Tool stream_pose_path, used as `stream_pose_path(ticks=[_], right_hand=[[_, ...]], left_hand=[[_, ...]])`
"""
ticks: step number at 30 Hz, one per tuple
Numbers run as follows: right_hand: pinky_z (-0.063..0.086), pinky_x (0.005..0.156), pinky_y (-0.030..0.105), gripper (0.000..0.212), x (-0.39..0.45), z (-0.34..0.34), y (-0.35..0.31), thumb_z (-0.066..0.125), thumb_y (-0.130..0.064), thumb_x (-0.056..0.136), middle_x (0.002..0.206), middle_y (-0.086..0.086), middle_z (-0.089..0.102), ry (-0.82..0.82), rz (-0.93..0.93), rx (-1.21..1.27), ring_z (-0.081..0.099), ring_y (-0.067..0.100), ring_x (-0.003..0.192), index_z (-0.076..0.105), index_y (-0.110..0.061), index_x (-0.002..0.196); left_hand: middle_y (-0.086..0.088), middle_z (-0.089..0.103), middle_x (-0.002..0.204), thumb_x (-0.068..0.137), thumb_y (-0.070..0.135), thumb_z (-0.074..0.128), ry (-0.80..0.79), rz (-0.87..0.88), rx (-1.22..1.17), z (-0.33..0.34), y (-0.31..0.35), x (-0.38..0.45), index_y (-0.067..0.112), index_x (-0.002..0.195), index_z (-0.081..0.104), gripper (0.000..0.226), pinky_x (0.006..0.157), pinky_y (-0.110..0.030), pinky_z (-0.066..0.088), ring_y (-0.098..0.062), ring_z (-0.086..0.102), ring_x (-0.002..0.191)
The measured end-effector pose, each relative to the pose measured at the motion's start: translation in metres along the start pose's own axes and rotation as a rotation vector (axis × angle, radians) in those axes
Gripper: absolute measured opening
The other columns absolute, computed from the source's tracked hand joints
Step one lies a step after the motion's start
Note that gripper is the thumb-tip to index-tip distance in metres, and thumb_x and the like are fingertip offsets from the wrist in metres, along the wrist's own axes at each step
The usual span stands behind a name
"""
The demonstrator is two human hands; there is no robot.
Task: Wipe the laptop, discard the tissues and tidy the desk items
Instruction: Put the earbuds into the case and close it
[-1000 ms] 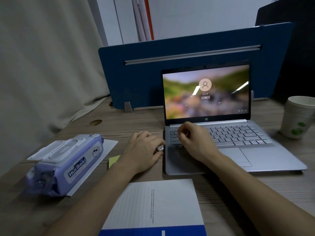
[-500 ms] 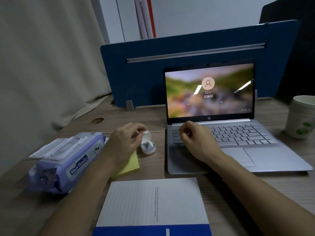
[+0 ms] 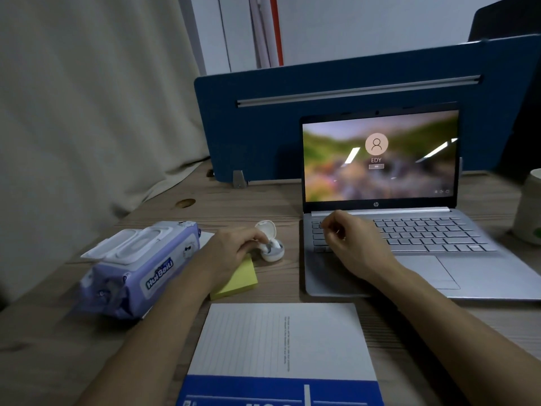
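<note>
The laptop [image 3: 409, 230] stands open on the wooden desk [image 3: 263, 206], right of centre, its screen lit with a login page and its silver keyboard deck facing me. My right hand [image 3: 348, 244] rests over the left end of the keyboard with the fingers curled inward; I see nothing held in it, though the fingertips are turned away from the camera. Left of the laptop, apart from its edge, sits a small white earbud case [image 3: 270, 244] with its lid tipped up. My left hand [image 3: 234, 250] lies beside it with the fingertips touching the case at its open mouth; whether they pinch an earbud there I cannot tell. Beneath that hand lies a yellow sticky-note pad [image 3: 238, 281], partly covered by the wrist. Farther left lies a purple wet-wipe pack [image 3: 137, 268], its white flip lid uppermost, resting on a white sheet. Nearest to me lies a lined notepad [image 3: 281, 341] with a blue band along its near edge. At the right margin stands a paper cup [image 3: 528, 212], partly cut off by the frame. Behind the laptop rises a blue desk divider [image 3: 292, 118] with a grey rail, and a beige curtain [image 3: 87, 98] hangs at the left.
</note>
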State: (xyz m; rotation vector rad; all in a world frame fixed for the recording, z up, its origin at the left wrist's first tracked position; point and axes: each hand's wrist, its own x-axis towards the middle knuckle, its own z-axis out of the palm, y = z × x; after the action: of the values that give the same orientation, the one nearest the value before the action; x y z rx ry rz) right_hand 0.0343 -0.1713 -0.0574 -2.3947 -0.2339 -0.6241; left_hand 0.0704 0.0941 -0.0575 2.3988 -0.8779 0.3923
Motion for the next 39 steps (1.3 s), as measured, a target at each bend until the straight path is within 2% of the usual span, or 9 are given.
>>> stream_pose_path(ticks=[5, 10, 14, 18, 21, 24, 27, 33, 39], right_hand=[[0.041, 0.070, 0.027, 0.014, 0.000, 0.001, 0.001, 0.059, -0.014, 0.090, 0.090, -0.001, 0.068, 0.004, -0.020, 0.003, 0.057, 0.016, 0.078, 0.068, -0.014, 0.100], [0.047, 0.074, 0.031, 0.015, 0.000, 0.001, 0.001, 0.059, -0.014, 0.091, 0.094, -0.001, 0.068, -0.012, -0.017, 0.001, 0.061, 0.019, 0.083, 0.067, -0.015, 0.104], [0.049, 0.077, 0.034, 0.016, 0.000, 0.001, 0.000, 0.059, -0.014, 0.091, 0.097, 0.001, 0.070, -0.016, -0.014, -0.009, 0.062, 0.020, 0.085, 0.067, -0.016, 0.104], [0.049, 0.078, 0.033, 0.016, 0.000, 0.001, 0.000, 0.059, -0.015, 0.091, 0.098, 0.001, 0.070, -0.017, -0.015, -0.020, 0.062, 0.020, 0.087, 0.067, -0.017, 0.105], [0.049, 0.078, 0.034, 0.016, 0.000, 0.002, 0.000, 0.059, -0.016, 0.091, 0.099, 0.001, 0.069, -0.024, -0.010, -0.034, 0.061, 0.020, 0.087, 0.067, -0.017, 0.106], [0.049, 0.078, 0.033, 0.017, -0.001, 0.003, 0.001, 0.059, -0.017, 0.092, 0.099, 0.001, 0.069, -0.028, -0.011, -0.044, 0.061, 0.019, 0.087, 0.066, -0.018, 0.107], [0.050, 0.080, 0.035, 0.017, 0.000, 0.003, 0.001, 0.059, -0.018, 0.092, 0.100, 0.000, 0.069, -0.032, -0.010, -0.039, 0.061, 0.019, 0.088, 0.066, -0.018, 0.107], [0.051, 0.079, 0.035, 0.017, 0.000, 0.004, 0.002, 0.059, -0.017, 0.092, 0.099, 0.000, 0.069, -0.033, -0.017, -0.033, 0.062, 0.020, 0.087, 0.067, -0.018, 0.107], [0.049, 0.076, 0.032, 0.017, 0.001, 0.003, 0.003, 0.060, -0.015, 0.091, 0.099, 0.001, 0.070, -0.020, -0.013, -0.022, 0.062, 0.018, 0.085, 0.068, -0.018, 0.106]], left_hand=[[0.004, 0.072, 0.103, 0.095, 0.005, 0.057, -0.047, 0.033, 0.021, 0.006, 0.003, 0.004, 0.017, 0.106, 0.072, 0.022, 0.086, -0.031, 0.049, -0.011, 0.064, 0.096], [0.008, 0.064, 0.123, 0.096, 0.001, 0.054, 0.008, 0.024, -0.003, 0.005, 0.004, 0.003, 0.018, 0.113, 0.069, 0.028, 0.096, -0.010, 0.040, 0.001, 0.055, 0.116], [0.011, 0.057, 0.118, 0.098, 0.003, 0.050, 0.112, 0.004, -0.041, 0.003, 0.003, 0.003, 0.021, 0.119, 0.063, 0.030, 0.087, -0.008, 0.042, 0.006, 0.053, 0.107], [0.017, 0.052, 0.117, 0.101, 0.024, 0.050, 0.095, -0.128, -0.111, 0.008, -0.003, 0.004, 0.035, 0.130, 0.051, 0.031, 0.077, -0.010, 0.043, 0.011, 0.049, 0.105], [0.025, 0.048, 0.122, 0.097, 0.043, 0.050, 0.002, -0.203, -0.158, 0.014, -0.007, 0.007, 0.051, 0.136, 0.039, 0.041, 0.083, -0.018, 0.040, 0.015, 0.046, 0.109], [0.016, 0.043, 0.140, 0.090, 0.058, 0.050, -0.076, -0.193, -0.119, 0.022, -0.007, 0.014, 0.063, 0.139, 0.024, 0.056, 0.098, -0.032, 0.039, -0.001, 0.041, 0.124], [0.009, 0.040, 0.150, 0.085, 0.069, 0.046, -0.110, -0.157, -0.002, 0.027, -0.007, 0.019, 0.066, 0.141, 0.015, 0.064, 0.103, -0.043, 0.040, -0.011, 0.037, 0.135], [0.020, 0.041, 0.144, 0.086, 0.066, 0.046, -0.043, -0.081, 0.041, 0.025, -0.009, 0.018, 0.050, 0.142, 0.029, 0.061, 0.105, -0.040, 0.036, -0.007, 0.035, 0.131], [0.025, 0.049, 0.119, 0.090, 0.060, 0.046, 0.001, -0.054, -0.005, 0.021, -0.004, 0.012, 0.045, 0.122, 0.054, 0.037, 0.095, -0.031, 0.037, -0.003, 0.042, 0.115]])
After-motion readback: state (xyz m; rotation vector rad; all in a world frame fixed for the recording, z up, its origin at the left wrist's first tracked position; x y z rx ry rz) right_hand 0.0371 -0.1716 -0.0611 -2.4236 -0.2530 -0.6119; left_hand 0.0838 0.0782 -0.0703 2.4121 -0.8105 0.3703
